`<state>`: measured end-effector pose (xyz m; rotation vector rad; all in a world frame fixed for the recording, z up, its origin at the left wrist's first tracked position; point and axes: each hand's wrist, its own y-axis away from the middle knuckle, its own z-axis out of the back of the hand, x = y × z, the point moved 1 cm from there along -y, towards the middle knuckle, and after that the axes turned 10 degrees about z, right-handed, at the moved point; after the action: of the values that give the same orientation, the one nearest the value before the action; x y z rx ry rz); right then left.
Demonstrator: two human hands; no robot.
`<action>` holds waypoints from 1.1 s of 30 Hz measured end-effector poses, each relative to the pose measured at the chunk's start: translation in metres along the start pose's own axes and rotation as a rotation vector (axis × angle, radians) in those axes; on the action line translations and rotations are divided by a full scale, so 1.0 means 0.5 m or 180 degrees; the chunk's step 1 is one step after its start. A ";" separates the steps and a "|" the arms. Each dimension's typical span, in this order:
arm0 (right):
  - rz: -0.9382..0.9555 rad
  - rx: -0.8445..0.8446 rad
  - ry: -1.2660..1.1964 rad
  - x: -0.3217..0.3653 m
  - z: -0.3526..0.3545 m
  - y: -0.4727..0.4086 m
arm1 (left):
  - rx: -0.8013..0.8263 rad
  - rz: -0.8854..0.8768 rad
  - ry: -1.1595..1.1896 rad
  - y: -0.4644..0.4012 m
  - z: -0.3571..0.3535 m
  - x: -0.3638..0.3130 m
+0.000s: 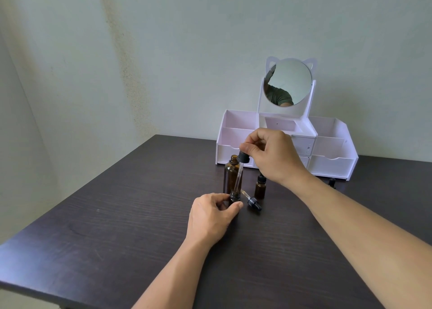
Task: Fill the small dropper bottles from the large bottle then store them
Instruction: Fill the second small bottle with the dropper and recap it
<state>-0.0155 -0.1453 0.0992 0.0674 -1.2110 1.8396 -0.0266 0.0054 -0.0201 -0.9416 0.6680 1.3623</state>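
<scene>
Head view, sole camera: filling is underway on the dark table point(117, 227). The right hand point(275, 155) is pinching the black bulb of the large dropper point(240, 168) between thumb and fingertips, other fingers curled, and is holding its glass tube steeply down into the mouth of the small open bottle point(234, 196). The left hand point(210, 217) is wrapping thumb and fingers around that bottle, steadying it upright on the table. The large bottle point(230, 174) is standing uncapped just behind, at twelve o'clock from the small one. A small dropper cap point(253, 202) is lying on its side at three o'clock, just beside the held bottle. A second small bottle point(260, 187), capped, is standing at two o'clock, near. The white organiser point(332, 154) with its round mirror point(288, 82) is sitting at the far edge, at one o'clock.

Judgement: liquid is being transferred into the first small bottle. Next move is likely calling for a squeeze of the bulb, a clean lift of the tube without tipping the bottle, then refitting the loose cap.

Limits of inspection: fill levels are unreadable through the amber glass; the tube tip is partly masked by the bottle neck; the lower body of the held bottle is hidden by fingers; a dark object point(332, 182) at three o'clock beside the organiser is too small to identify
</scene>
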 end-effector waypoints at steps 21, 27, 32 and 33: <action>0.0050 0.0331 0.0121 0.010 0.007 -0.002 | 0.0052 0.0021 -0.0013 0.001 0.001 -0.001; 0.0031 0.0059 -0.0049 0.017 0.028 -0.024 | -0.0008 0.0005 0.0008 0.000 -0.001 0.003; 0.0084 -0.0480 -0.0028 0.022 0.050 -0.064 | -0.0017 0.0032 0.0002 -0.003 -0.003 0.006; 0.0107 -0.0579 -0.0011 0.023 0.052 -0.072 | -0.0012 0.0034 0.0006 -0.002 -0.003 0.006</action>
<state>-0.0075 -0.1534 0.1436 -0.0515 -1.3839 1.7504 -0.0248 0.0058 -0.0233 -0.9434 0.6730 1.3726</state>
